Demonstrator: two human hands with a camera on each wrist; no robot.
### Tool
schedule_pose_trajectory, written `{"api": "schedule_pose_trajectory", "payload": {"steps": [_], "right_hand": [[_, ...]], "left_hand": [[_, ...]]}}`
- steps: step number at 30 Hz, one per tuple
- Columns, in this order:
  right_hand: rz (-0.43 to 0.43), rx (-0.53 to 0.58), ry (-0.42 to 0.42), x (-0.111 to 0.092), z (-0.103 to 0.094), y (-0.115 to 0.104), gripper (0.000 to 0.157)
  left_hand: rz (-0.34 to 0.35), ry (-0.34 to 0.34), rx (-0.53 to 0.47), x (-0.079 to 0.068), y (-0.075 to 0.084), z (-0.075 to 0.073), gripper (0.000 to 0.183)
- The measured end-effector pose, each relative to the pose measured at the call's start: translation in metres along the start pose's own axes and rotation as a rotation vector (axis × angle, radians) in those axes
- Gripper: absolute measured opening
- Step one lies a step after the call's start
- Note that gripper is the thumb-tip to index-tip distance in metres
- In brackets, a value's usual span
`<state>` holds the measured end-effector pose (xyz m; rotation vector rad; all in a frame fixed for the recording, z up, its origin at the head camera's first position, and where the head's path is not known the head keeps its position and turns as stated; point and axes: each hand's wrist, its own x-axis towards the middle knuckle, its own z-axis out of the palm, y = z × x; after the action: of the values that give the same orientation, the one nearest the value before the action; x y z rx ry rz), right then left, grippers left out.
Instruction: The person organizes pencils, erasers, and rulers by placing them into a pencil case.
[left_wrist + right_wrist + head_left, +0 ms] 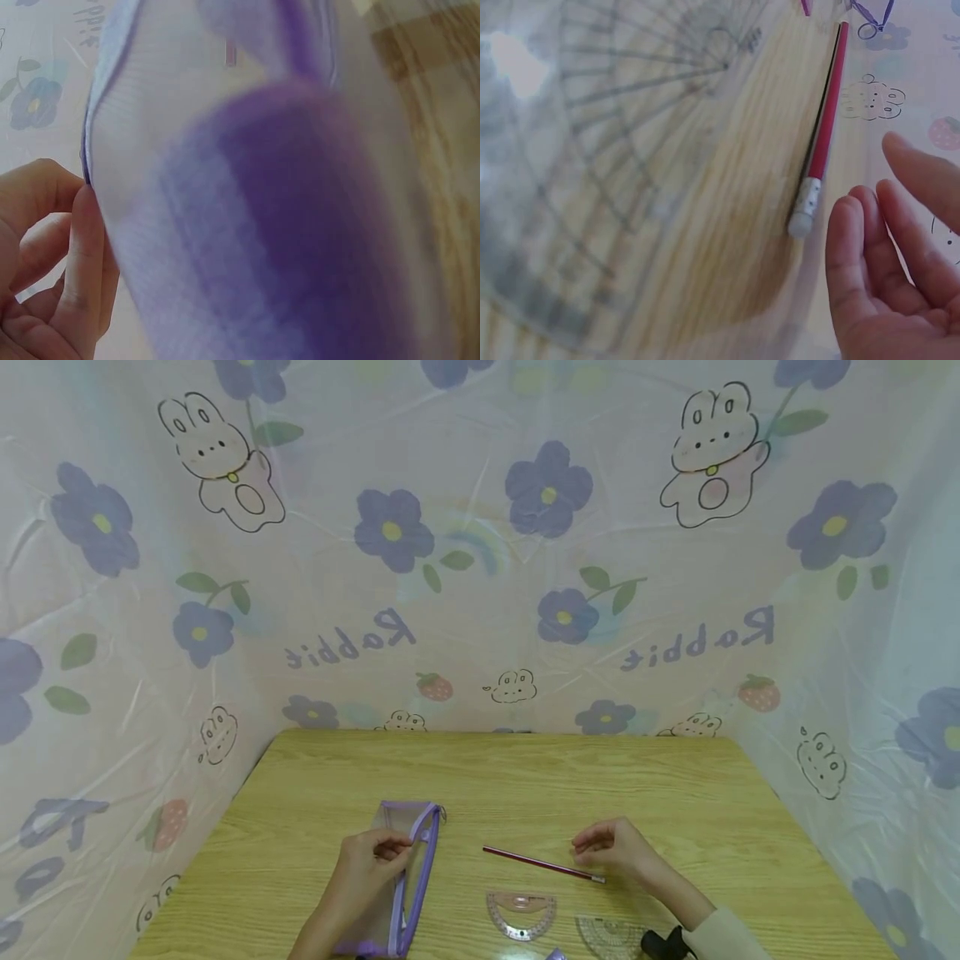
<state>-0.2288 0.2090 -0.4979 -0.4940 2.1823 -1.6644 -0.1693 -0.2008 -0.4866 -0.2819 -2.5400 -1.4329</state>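
Note:
My left hand [375,862] pinches the edge of a see-through pencil case [381,906] with purple trim, at the left of the table. In the left wrist view, thumb and finger grip the rim of the case [195,225], whose purple end fills the frame. My right hand [617,852] hovers, fingers loosely bent and holding nothing, close to the eraser end of a dark red pencil [536,862]. The right wrist view shows that hand [900,262] beside the pencil [826,127], not touching it.
A clear protractor [522,915] lies in front of the pencil. Right of it is a second, fan-marked protractor [607,935], partly behind the black wrist camera [666,943]. A small purple object [556,955] is cut off at the bottom edge. Patterned curtains [480,568] enclose the wooden table [637,777].

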Motion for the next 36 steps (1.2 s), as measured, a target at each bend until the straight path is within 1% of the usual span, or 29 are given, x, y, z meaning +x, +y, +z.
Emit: {"api": "schedule_pose_trajectory", "payload": {"steps": [4,13,20,23,29,36], "right_hand": [[0.007,-0.002,-0.017,-0.002,0.0,0.002,0.032],[0.018,-0.075,-0.021,-0.007,0.0,0.006,0.029],[-0.007,-0.064,-0.02,-0.008,0.001,0.008,0.031],[-0.01,-0.067,-0.014,-0.008,0.002,0.01,0.029],[-0.057,-0.078,-0.007,-0.01,0.003,0.011,0.027],[-0.073,-0.094,-0.005,-0.011,0.004,0.012,0.025]], "left_hand": [[0.004,-0.001,0.003,0.0,0.001,0.0,0.007],[-0.011,-0.009,-0.008,0.001,0.003,0.0,0.007],[-0.02,-0.005,-0.008,0.001,0.003,0.0,0.007],[-0.023,-0.003,-0.005,0.0,0.003,0.0,0.007],[-0.025,-0.002,-0.003,0.0,0.004,0.0,0.007],[-0.025,0.006,-0.008,-0.001,0.004,-0.001,0.008]]}}
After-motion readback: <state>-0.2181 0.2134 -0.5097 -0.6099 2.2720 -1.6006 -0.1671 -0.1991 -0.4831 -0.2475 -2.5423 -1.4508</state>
